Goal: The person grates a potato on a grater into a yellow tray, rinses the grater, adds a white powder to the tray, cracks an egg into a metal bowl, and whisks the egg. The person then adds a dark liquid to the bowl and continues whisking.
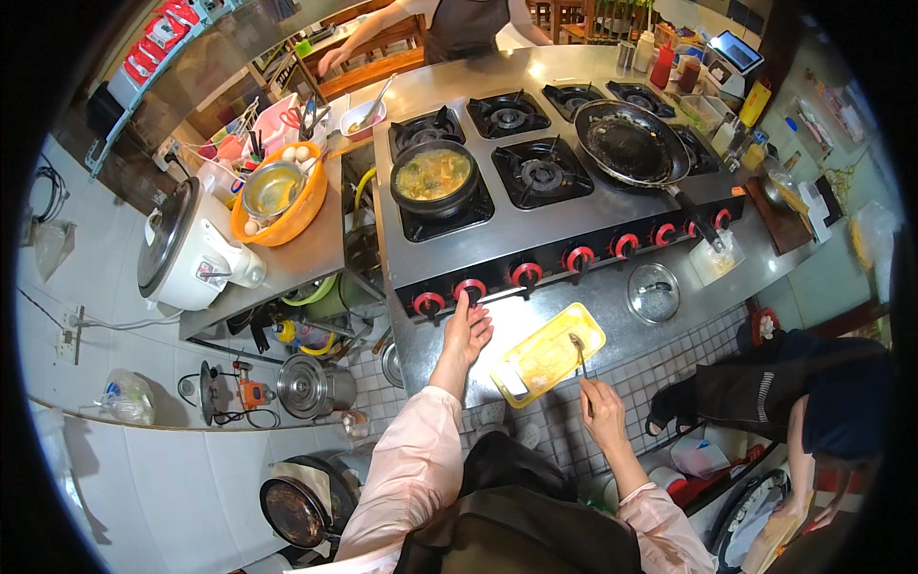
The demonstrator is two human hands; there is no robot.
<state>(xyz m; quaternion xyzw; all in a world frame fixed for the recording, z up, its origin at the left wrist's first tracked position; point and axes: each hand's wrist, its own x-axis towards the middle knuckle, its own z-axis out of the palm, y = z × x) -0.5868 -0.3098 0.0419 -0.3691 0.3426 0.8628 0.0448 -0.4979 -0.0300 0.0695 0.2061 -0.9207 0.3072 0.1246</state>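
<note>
My left hand (466, 333) is raised at the stove's front, its thumb at a red-ringed burner knob (470, 290); whether it grips the knob I cannot tell. In my right hand (603, 415) is a metal spoon (579, 350), its bowl end over a yellow rectangular tray (551, 353) on the steel ledge. A white block-like thing lies at the tray's near left end. A black stone pot (434, 178) of soup with greens stands on the front left burner. On the right burners sits a black frying pan (632, 142), its handle pointing towards the ledge.
A glass lid (653, 293) and a small clear container (717, 257) are on the ledge. An orange basket (308, 204) with eggs and a metal bowl stands left, beside a white rice cooker (186, 251). One person (470, 29) is behind the counter, another (753, 391) at the right with a board.
</note>
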